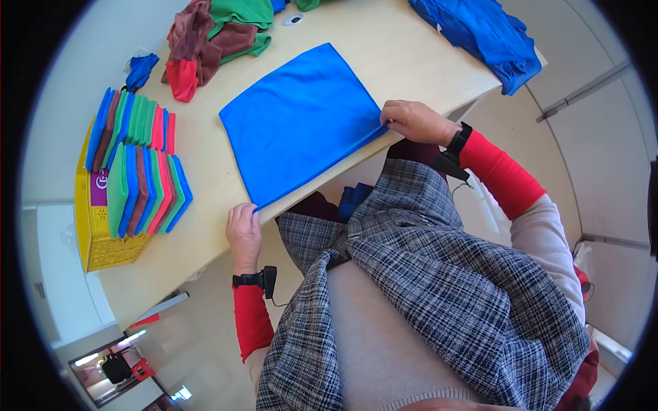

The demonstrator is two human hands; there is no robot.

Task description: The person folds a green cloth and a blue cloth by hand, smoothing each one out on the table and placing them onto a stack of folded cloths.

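A rd. cable grommet (293, 20) sits in the desk (205, 205) near a pale wall (65, 89); white panels (617, 137) line the R side, w/ a red strip (145, 322) & unID'd blk. item (118, 368) lower L.

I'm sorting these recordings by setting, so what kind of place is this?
Probably a small workroom for folding cloths: a blue cloth lies spread on the table, folded ones stand in a yellow basket, and loose, crumpled cloths lie farther back.

Bright, even light; soft shadows; fisheye curvature toward black, vignetted edges.
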